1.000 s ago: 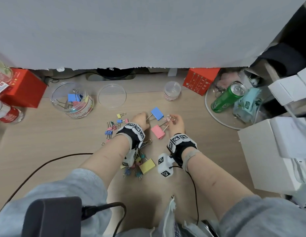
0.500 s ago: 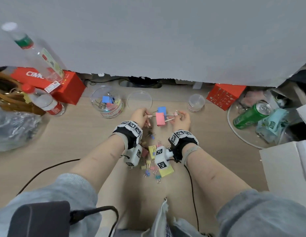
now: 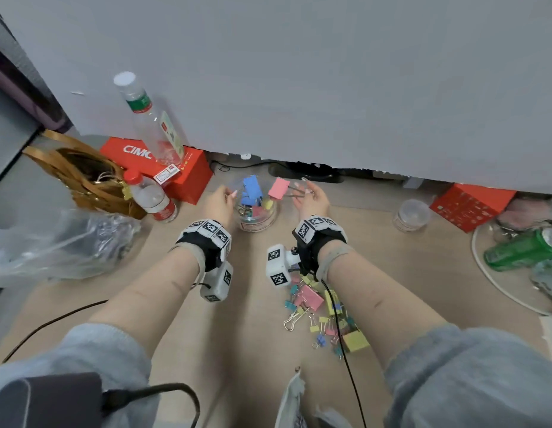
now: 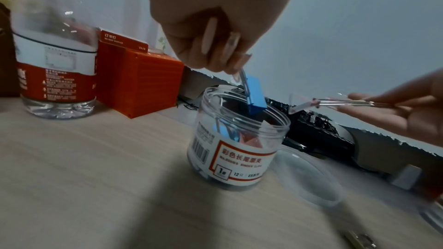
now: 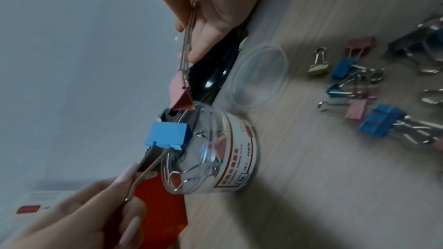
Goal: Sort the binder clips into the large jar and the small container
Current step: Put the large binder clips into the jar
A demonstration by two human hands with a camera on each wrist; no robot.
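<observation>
Left hand (image 3: 218, 202) pinches blue clip (image 3: 250, 189) by wire handle over jar (image 3: 256, 211) mouth; right hand (image 3: 311, 200) pinches pink clip (image 3: 279, 188) just beside rim.

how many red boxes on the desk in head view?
2. One red box at back left, behind the bottles, by the large jar; the other red box at back right, beside the small container. More may be hidden off-frame.

Lg jar (image 3: 257, 216) centre, lid (image 5: 258, 75) beside it, sm container (image 3: 412, 216) right, clip pile (image 3: 325, 313) nearer.
</observation>
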